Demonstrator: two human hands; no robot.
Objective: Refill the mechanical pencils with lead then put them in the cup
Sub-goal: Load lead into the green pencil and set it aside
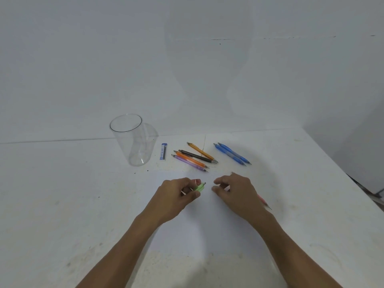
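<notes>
Left hand (178,193): grips green pencil (200,187), cap end pointing rightward.
Right hand (234,190): just beside that end, fingertips nearly pinched; contents indiscernible.

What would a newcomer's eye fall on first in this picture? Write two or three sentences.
The left hand gripping a green pencil, with the right hand close beside it, draws the eye first at the centre of the white table. Behind them four loose pencils lie together, with two blue pencils to their right. A tall clear cup stands empty at the left.
</notes>
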